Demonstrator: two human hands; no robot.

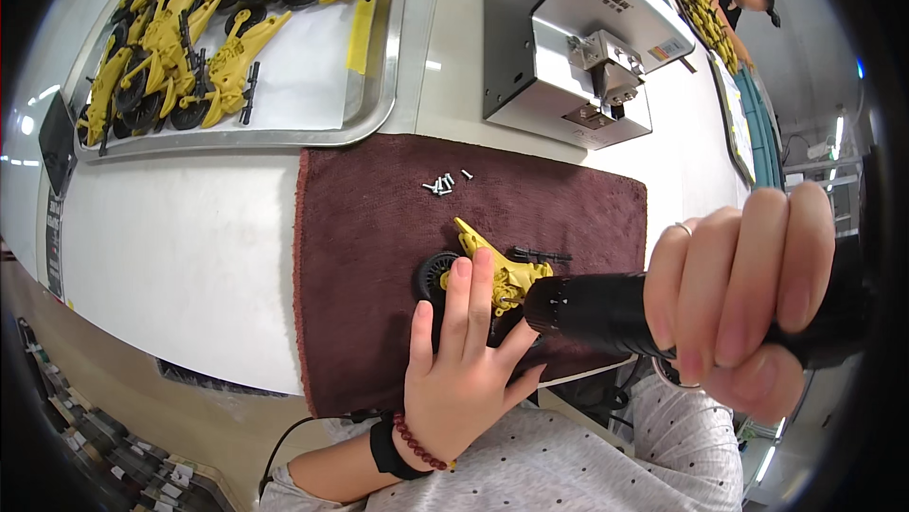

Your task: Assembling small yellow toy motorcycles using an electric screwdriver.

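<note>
screwdriving step on yellow toy motorcycle (497, 275), lying on brown towel (379, 228). left hand (464, 360) presses it flat, fingers spread, not gripping. right hand (743, 299) wrapped tight around black electric screwdriver (592, 311). next move likely needs tip seated squarely; loose screws (443, 183) lie apart.

Toy assembly workshop: tray (379, 105) of yellow toy motorcycles (180, 38), screw feeder (568, 38).

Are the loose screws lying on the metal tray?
No, the screws lie on the brown towel, below the tray of yellow toy motorcycles.
</note>
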